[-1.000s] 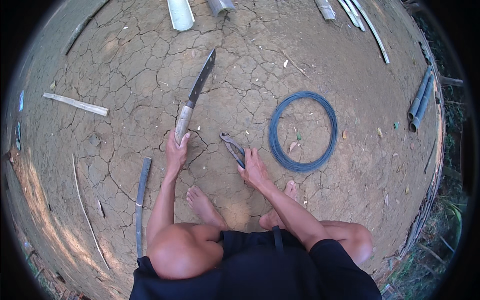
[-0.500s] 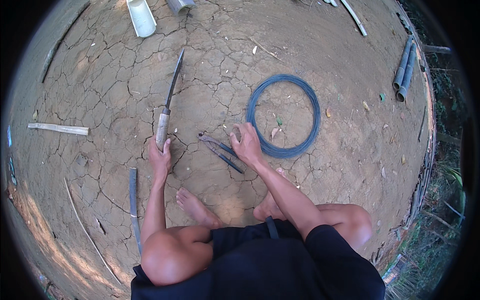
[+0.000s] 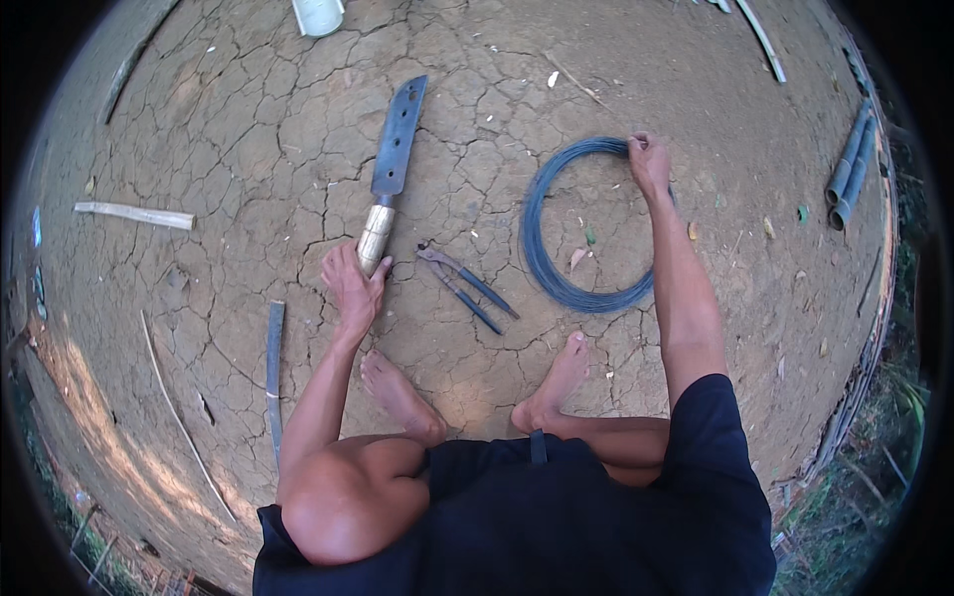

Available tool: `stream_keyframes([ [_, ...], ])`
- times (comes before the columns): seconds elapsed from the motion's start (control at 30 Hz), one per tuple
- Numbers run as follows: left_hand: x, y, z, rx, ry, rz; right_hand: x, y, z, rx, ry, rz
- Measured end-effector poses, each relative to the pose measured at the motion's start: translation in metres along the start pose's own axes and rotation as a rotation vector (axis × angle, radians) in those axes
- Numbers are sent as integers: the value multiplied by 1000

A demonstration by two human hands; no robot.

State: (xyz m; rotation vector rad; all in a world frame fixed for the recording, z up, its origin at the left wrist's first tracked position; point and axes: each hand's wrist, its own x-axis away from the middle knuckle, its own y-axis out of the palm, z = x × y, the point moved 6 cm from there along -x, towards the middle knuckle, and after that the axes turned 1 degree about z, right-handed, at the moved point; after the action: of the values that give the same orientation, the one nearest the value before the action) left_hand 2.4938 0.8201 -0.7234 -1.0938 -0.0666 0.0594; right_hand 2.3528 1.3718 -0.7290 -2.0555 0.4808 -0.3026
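Note:
My left hand is closed round the wooden handle of a machete. Its broad dark blade, pierced by several holes, points away from me with its flat side facing up. At the far right part of a coil of dark wire, my right hand has its fingers bent over the ring; the fingertips are partly hidden. Between the machete and the coil lies a pair of pincers with dark handles, its jaws at the far end and its handles spread apart. Neither hand touches the pincers.
Cracked bare earth surrounds my feet. A dark strip and a thin stick lie at left, with a pale split piece farther off. Two dark bamboo tubes rest at far right, and a white trough-like piece at the top.
My right hand has moved from above the pincers' handles away to the far right of the wire coil. The machete has turned from edge-on to showing its flat side.

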Motion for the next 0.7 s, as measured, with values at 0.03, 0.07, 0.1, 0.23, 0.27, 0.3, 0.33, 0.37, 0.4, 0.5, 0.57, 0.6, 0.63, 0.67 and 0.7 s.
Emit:
stream_keyframes([
  [0.03,-3,0,2,51,28,-21,-11,3,10,93,10,-17],
  [0.07,-3,-6,-7,45,3,-46,-11,14,-7,188,45,-14],
  [0.1,-4,-7,-12,90,31,-48,-18,15,-10,138,-7,10],
  [0.23,-6,-13,-21,244,-51,-87,-51,31,-2,208,-93,33],
  [0.27,-5,-11,-24,290,-85,-109,-54,35,-4,246,-93,51],
  [0.3,-2,-10,-28,320,-119,-119,-53,41,-5,236,-98,58],
  [0.33,0,-9,-29,374,-152,-156,-53,40,-2,234,-101,70],
  [0.37,-1,-8,-28,432,-184,-192,-54,38,1,234,-104,85],
  [0.4,-2,-8,-27,490,-213,-229,-57,37,4,210,-96,62],
  [0.5,3,0,-37,995,-436,-308,-58,41,8,201,-74,17],
  [0.57,-4,1,-37,1166,-482,-351,-63,34,21,185,-110,94],
  [0.6,-6,1,-38,1251,-509,-372,-65,31,29,178,-129,130],
  [0.63,-3,2,-40,1371,-579,-389,-65,33,32,172,-131,122],
  [0.67,-4,3,-44,1406,-583,-407,-66,33,35,166,-132,115],
  [0.7,-6,4,-47,1442,-588,-426,-66,32,38,160,-133,107],
])
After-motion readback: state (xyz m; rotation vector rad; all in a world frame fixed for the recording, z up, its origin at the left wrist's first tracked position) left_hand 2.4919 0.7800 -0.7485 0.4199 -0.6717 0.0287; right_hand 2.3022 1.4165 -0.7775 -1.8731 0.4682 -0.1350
